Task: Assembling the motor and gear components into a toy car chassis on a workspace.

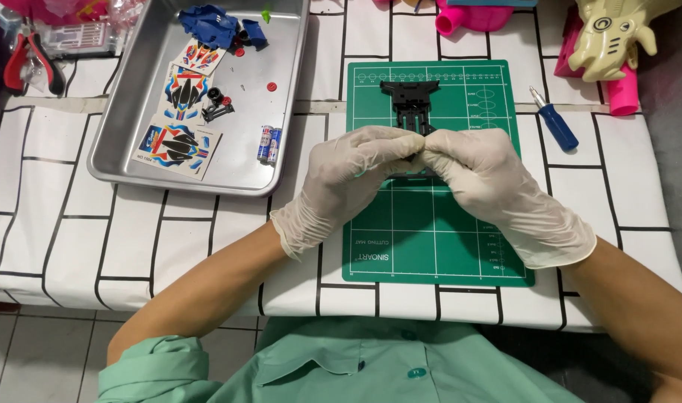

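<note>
— What lay under it all?

— A desk [72, 224] covered in a white cloth with a black brick pattern. On its far left stood a metal tray [124, 112], and in front of the person lay a green cutting mat [430, 239].

— And in the tray?

— Three sticker sheets [178, 143] in blue, red and black, a blue car-body shell [210, 22] at the far end, a small black wheeled part [216, 107], and two small batteries [268, 144] side by side near the tray's right wall.

— The hands?

— Both wore pale gloves and met over the middle of the mat. The left hand [348, 175] and right hand [490, 179] had their fingers pinched narrow, tips touching, on the near end of a black plastic chassis [410, 97] (its far end rested on the mat's upper part). The near end was hidden beneath the fingers, so I could not tell exactly how it was gripped.

— Anything smaller about?

— A blue-handled screwdriver [554, 119] just right of the mat, red-handled pliers [27, 63] at the far left, a cream toy [617, 37] and pink pieces [621, 93] at the top right.
</note>
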